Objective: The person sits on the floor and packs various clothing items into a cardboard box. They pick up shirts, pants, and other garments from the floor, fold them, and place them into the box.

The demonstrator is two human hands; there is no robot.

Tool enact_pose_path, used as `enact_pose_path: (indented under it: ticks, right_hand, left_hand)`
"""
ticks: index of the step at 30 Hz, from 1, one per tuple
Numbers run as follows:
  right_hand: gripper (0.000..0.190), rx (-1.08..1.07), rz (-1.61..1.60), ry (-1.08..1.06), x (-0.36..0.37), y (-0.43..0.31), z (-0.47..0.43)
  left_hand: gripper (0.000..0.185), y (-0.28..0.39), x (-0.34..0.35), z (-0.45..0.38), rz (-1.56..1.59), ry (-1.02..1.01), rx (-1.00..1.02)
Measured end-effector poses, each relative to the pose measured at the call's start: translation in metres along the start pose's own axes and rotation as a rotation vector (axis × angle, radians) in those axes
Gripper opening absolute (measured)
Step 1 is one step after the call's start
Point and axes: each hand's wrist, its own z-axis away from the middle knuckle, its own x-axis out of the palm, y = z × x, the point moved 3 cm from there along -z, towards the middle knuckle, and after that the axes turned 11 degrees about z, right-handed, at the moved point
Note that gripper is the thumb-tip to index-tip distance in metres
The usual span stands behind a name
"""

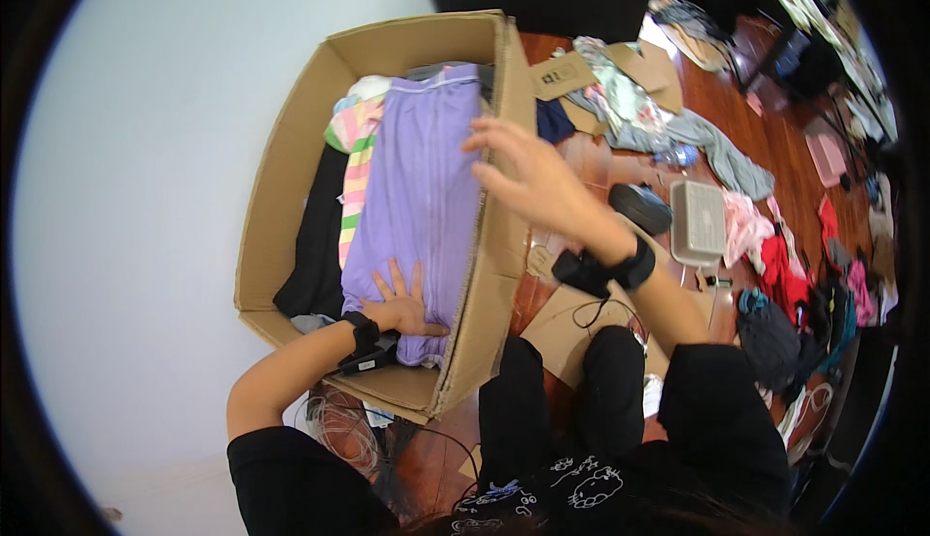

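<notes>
Before me stands an uncovered cardboard box (276,201) holding clothes. A purple garment with white seams (429,151) lies lengthwise on top of the pile. My left hand (402,309) rests on its near end with the fingers spread. Above the box's right wall hovers my right hand (519,172), fingers apart and slightly curled, holding nothing; its fingertips reach the purple garment's right edge, and contact cannot be told. To the left of the purple garment lie a striped pink, yellow and green garment (356,194) and a black garment (316,245). Black bands circle both my wrists.
A white wall (145,209) borders the box's left side. On the wooden floor to the right are a grey plastic basket (697,222), a dark shoe (641,207), a plastic bottle (677,155), cardboard pieces (563,76) and scattered clothes. Coiled cables (341,430) lie by the box's near end.
</notes>
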Motion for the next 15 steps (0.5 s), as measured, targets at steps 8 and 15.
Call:
enact_pose_path:
  ticks: [8,15]
  right_hand:
    - [0.021,0.681,-0.205,0.127,-0.061,-0.010,0.238]
    - [0.026,0.988,0.120,0.086,-0.068,0.031,0.439]
  left_hand:
    - [0.097,-0.011,-0.093,0.052,0.631,-0.123,0.082]
    - [0.043,0.091,-0.121,0.208,0.661,0.818,0.486]
